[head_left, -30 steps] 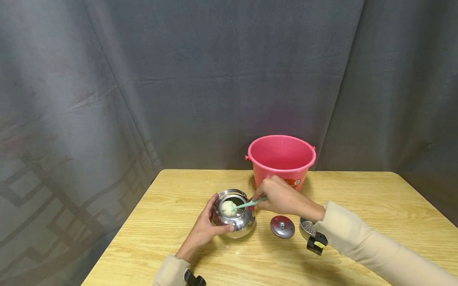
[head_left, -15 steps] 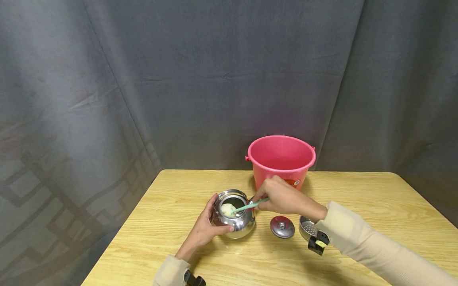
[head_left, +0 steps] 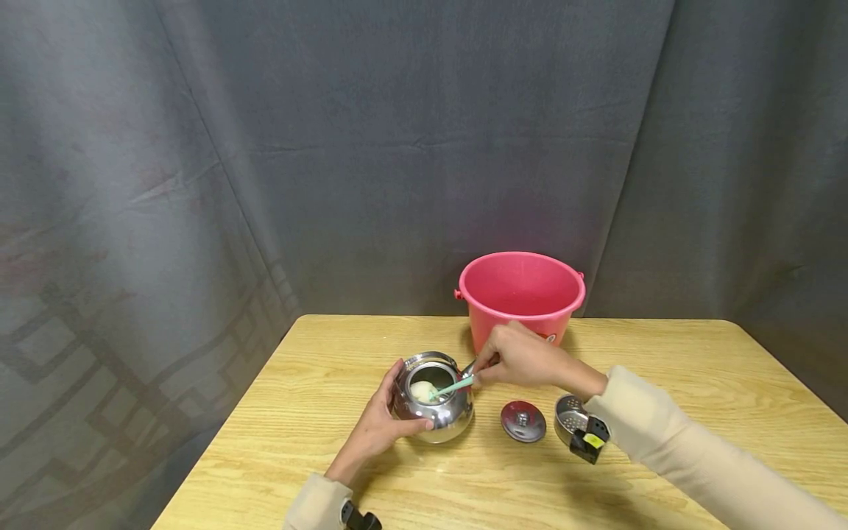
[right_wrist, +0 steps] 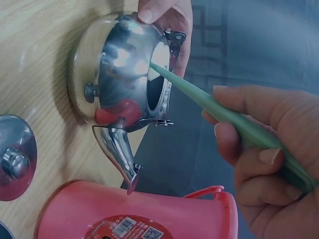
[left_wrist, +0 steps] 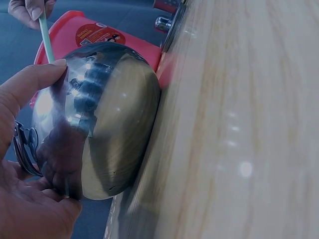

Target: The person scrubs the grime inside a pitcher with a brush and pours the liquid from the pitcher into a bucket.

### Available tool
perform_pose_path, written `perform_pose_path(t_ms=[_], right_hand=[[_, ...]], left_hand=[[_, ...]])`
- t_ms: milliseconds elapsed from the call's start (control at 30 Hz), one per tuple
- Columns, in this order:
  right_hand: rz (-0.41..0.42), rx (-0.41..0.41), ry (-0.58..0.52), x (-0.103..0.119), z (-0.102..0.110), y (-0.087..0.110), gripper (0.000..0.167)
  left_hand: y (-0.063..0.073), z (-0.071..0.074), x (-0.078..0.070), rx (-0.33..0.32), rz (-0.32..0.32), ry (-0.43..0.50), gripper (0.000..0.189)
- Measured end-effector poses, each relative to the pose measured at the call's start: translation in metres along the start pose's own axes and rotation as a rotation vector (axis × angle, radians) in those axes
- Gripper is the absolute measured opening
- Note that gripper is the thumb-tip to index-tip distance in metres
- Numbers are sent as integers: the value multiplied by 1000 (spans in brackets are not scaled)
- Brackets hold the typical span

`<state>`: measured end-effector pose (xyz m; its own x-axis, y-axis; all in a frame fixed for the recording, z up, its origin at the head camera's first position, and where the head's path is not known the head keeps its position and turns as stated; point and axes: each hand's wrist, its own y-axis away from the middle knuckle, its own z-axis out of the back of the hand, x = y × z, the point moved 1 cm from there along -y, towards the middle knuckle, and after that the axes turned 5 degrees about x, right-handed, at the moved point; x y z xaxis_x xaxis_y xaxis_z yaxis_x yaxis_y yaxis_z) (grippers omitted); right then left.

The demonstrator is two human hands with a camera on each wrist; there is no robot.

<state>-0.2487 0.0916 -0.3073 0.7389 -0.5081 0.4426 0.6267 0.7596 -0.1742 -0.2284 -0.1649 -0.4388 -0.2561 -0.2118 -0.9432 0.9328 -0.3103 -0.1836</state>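
Observation:
A shiny metal kettle (head_left: 452,421) sits lidless on the table, its spout (right_wrist: 117,149) towards the bucket. My left hand (head_left: 383,419) holds its body, thumb on the near side and fingers around the far left side. In my right hand (head_left: 520,357) is the pale green handle (right_wrist: 214,107) of a brush with a round white head (head_left: 422,391). The handle slants down through the kettle's mouth, and the head shows just inside the opening. In the right wrist view my fingers wrap the thicker end of the handle.
Behind the kettle stands a pink bucket (head_left: 489,324). A round metal lid (head_left: 523,422) lies to the kettle's right, knob up. Beside that is a perforated metal strainer (head_left: 567,414), partly behind my right wrist camera. Grey curtains hang beyond the wooden table (head_left: 358,338).
My right hand has turned slightly at the wrist, and the brush handle has shifted with it. The white head has moved slightly lower within the kettle's mouth. My left hand and the kettle stay put.

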Motion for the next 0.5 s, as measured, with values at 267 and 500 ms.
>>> perform_pose_path(t_ms=[267,500], right_hand=[[-9,42,2,-3,6,-6,8],[-24,85,23,-4,12,-10,9]], left_hand=[[-1,1,1,6,3,-5,110],[-1,1,3,10,-5,-8,110]])
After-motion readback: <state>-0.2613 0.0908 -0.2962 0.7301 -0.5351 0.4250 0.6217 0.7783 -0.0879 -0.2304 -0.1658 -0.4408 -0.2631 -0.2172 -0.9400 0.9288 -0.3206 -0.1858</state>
